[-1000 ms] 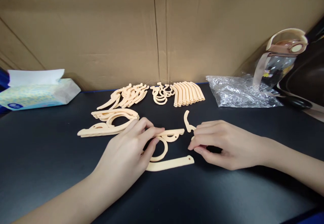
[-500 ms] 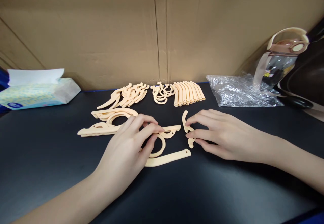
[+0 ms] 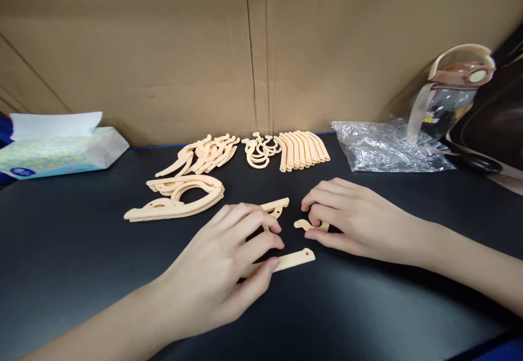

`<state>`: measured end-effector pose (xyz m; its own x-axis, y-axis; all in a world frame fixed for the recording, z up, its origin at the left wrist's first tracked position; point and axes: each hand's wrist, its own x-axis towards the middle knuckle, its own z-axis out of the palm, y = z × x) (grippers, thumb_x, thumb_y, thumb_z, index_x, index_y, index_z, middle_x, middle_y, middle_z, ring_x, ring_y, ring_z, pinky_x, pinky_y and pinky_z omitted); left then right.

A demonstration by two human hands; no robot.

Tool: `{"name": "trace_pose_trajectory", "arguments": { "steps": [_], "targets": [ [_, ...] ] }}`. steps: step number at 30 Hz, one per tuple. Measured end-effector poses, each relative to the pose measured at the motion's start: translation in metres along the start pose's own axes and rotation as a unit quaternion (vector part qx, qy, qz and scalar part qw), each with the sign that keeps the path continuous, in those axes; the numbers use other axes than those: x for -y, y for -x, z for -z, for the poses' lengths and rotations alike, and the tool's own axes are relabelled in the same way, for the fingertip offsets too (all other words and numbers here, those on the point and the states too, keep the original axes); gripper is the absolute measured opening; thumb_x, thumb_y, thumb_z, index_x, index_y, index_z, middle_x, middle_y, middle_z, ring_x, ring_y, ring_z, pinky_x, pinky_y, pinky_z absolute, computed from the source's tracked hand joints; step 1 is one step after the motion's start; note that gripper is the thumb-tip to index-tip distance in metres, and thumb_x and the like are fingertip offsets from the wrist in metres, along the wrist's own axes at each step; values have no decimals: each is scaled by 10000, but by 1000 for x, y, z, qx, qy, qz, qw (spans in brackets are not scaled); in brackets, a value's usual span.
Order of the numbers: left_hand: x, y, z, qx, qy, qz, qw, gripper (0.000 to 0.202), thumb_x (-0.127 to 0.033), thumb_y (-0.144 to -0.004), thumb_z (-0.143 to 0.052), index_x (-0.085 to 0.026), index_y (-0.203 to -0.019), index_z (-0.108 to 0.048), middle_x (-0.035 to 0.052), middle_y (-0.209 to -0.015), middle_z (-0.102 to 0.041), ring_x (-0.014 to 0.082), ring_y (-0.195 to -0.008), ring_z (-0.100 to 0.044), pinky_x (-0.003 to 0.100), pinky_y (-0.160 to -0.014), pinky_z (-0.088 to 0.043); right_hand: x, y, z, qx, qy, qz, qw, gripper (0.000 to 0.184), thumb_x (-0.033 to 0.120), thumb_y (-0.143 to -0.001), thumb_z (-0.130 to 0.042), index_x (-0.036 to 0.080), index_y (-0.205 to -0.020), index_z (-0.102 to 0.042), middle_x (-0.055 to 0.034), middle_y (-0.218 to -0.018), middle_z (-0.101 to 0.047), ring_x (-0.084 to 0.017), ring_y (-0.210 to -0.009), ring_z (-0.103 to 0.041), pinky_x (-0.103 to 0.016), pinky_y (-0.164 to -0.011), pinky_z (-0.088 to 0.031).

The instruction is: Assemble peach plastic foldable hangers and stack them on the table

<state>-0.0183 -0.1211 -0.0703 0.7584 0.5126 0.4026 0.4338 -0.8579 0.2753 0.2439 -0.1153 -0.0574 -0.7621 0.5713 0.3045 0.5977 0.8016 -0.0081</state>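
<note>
A partly assembled beige folding hanger (image 3: 295,259) lies on the table under my left hand (image 3: 245,252). My left fingers curl over it, with the thumb against its lower arm; its middle is hidden by the hand. To its right, my right hand (image 3: 333,214) closes thumb and fingers around a small beige hanger hook (image 3: 303,224), whose far end is partly covered. Behind my left hand rest stacked folded hangers (image 3: 196,204).
At the back are piles of hanger arms (image 3: 210,154), hooks (image 3: 257,157) and neatly lined-up curved arms (image 3: 304,151). A tissue pack (image 3: 69,148) stands left; a clear plastic bag (image 3: 379,148) and a water bottle (image 3: 451,105) are at right. Cardboard (image 3: 163,50) rises behind.
My left hand has moved nearer and slightly right, and the lower hanger arm has shifted the same way. The hook has turned from upright to lying sideways within my right fingers.
</note>
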Motion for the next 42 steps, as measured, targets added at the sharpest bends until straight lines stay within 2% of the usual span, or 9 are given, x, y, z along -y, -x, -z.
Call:
{"name": "trace_pose_trajectory", "arguments": {
  "steps": [2, 6, 11, 17, 21, 27, 32, 37, 42],
  "targets": [
    [1, 1, -1, 8, -1, -1, 1000, 141, -244, -950, -570, -233, -1072, -640, 47, -1156, -658, 227, -1120, -561, 375, -964, -413, 0, 0, 0, 0, -3, -4, 1000, 229, 316, -981, -578, 163, -821, -637, -76, -940, -675, -201, -829, -582, -340, -758, -440],
    [3, 4, -2, 33, -1, 16, 999, 310, -361, -883, -678, -235, -1157, -606, 87, -1330, -580, 292, -1291, -474, 450, -1058, -413, 2, -1, 0, -3, -13, -19, 1000, 196, 329, -938, -636, 157, -845, -644, -74, -943, -669, -200, -815, -576, -340, -745, -444],
    [4, 4, -2, 75, 11, 33, 997, 186, -281, -953, -586, -276, -1139, -600, 66, -1479, -490, 279, -1435, -377, 535, -1197, -299, 4, 0, -2, -21, -36, -26, 999, 128, 163, -887, -571, 173, -762, -595, -53, -860, -636, -184, -770, -553, -322, -715, -429],
    [2, 4, -3, 96, -9, 32, 995, 229, -252, -1014, -467, -296, -1212, -573, 55, -1539, -455, 259, -1477, -343, 575, -1204, -277, 3, -2, -6, 6, 9, -11, 1000, 151, 117, -891, -469, 177, -771, -539, -32, -780, -562, -173, -704, -495, -310, -692, -417],
    [3, 3, -5, 85, -14, 25, 996, 148, -224, -1009, -468, -245, -1098, -584, 75, -1501, -502, 260, -1457, -383, 560, -1198, -309, 3, -2, -4, 14, 25, -1, 1000, 236, 93, -944, -373, 212, -757, -455, 8, -684, -524, -147, -598, -463, -273, -603, -374],
    [6, 4, -8, 45, -23, 3, 999, 167, -209, -1016, -443, -226, -1124, -570, 94, -1472, -526, 265, -1432, -420, 537, -1193, -338, 6, 2, -2, 9, -5, -80, 997, 185, 125, -954, -305, 243, -840, -389, 71, -561, -453, -115, -410, -386, -249, -453, -236],
    [3, 6, -8, 36, -34, 20, 999, 176, -242, -1038, -385, -221, -1067, -557, 89, -1478, -523, 266, -1429, -423, 517, -1181, -371, 7, 4, -3, 28, -13, -111, 993, 186, 183, -1000, -291, 227, -939, -461, 63, -555, -525, -118, -390, -483, -238, -442, -262],
    [0, 5, -5, 34, -42, 45, 998, 186, -251, -1059, -337, -230, -1071, -521, 71, -1480, -517, 222, -1460, -373, 441, -1201, -348, 4, 5, -5, -14, -28, -159, 987, 296, 314, -1072, -274, 190, -1049, -542, 47, -556, -605, -124, -388, -549, -234, -432, -320],
    [-1, 4, -4, 34, -33, 34, 998, 156, -231, -1056, -344, -233, -1056, -500, 61, -1419, -561, 202, -1466, -357, 394, -1210, -320, 3, 5, -4, -37, -54, -155, 986, 454, 495, -1075, -283, 192, -994, -611, 14, -666, -698, -111, -471, -605, -226, -480, -381]
  ]
}}
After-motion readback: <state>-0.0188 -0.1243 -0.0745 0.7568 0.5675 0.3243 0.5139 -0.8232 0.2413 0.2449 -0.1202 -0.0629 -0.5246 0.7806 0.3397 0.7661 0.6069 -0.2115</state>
